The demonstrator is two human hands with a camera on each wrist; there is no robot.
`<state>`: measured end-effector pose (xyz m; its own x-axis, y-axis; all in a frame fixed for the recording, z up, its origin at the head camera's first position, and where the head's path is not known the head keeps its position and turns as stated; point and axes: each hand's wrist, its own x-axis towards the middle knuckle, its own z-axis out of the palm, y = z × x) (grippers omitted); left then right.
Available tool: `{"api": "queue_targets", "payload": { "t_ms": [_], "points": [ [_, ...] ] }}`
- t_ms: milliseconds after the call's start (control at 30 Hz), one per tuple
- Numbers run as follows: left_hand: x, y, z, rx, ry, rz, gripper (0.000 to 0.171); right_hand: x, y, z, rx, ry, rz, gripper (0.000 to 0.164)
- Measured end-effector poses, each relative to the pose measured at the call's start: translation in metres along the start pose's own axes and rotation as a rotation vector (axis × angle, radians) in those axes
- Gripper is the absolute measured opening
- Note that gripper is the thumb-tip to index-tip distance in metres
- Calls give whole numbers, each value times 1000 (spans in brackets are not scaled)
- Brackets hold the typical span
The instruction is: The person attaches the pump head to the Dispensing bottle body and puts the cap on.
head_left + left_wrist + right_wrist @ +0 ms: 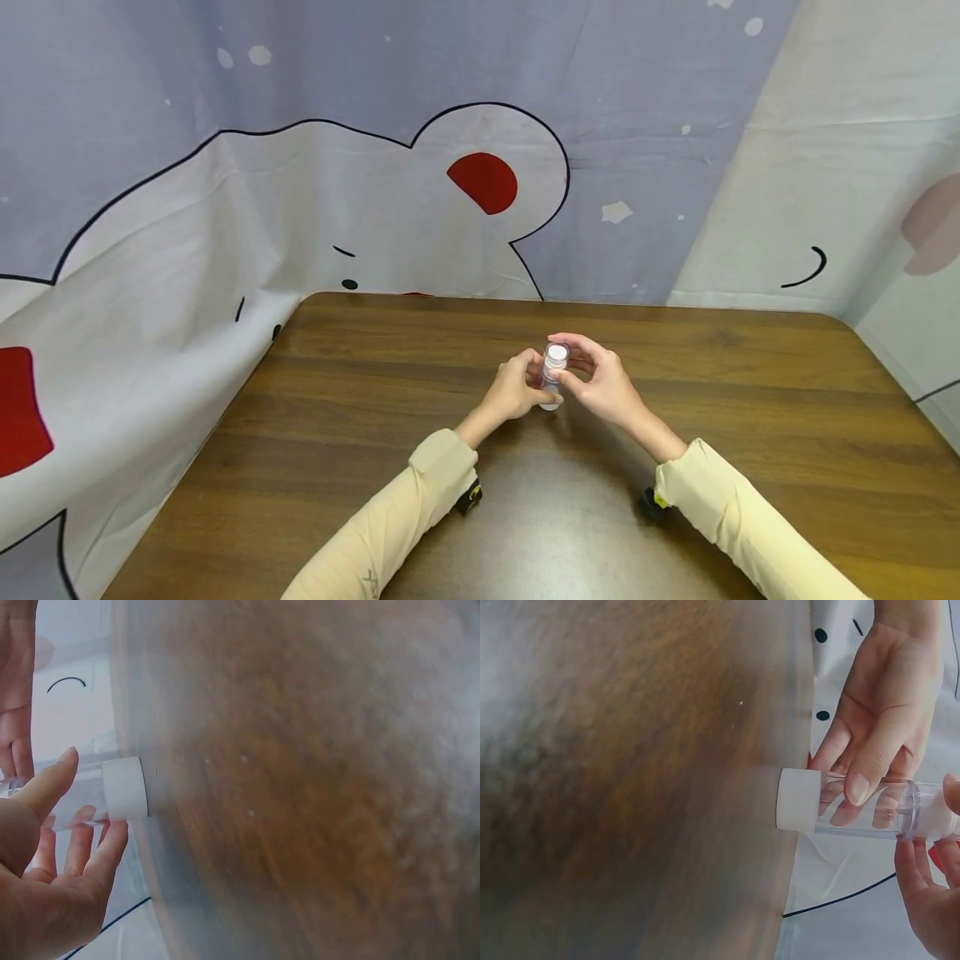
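Observation:
A small clear cylindrical bottle (832, 823) with a white base (799, 800) stands upright at the table, its base close to the wood. A clear cap (910, 810) with a white part inside sits at its upper end; from above in the head view, a white disc (557, 352) shows through it. My left hand (513, 388) holds the bottle's body, thumb on the near side and fingers behind. Higher up, my right hand (606, 389) pinches the cap between thumb and fingers. In the left wrist view the right hand partly shows beyond the bottle.
The brown wooden table (750, 400) spreads out around both hands. A patterned cloth (360, 208) hangs along its back and sides. Dark wrist cameras (469, 496) sit at both cream sleeves (375, 521).

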<state>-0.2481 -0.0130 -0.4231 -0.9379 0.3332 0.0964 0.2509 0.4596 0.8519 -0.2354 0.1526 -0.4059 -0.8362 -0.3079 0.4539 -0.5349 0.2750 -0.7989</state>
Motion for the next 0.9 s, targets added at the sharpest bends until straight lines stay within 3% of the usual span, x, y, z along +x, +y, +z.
{"api": "queue_targets", "payload": {
  "t_ms": [900],
  "points": [
    [0,-2,1,-33,-2,3,42,1,8,1,-23,1,-15,44]
  ]
}}
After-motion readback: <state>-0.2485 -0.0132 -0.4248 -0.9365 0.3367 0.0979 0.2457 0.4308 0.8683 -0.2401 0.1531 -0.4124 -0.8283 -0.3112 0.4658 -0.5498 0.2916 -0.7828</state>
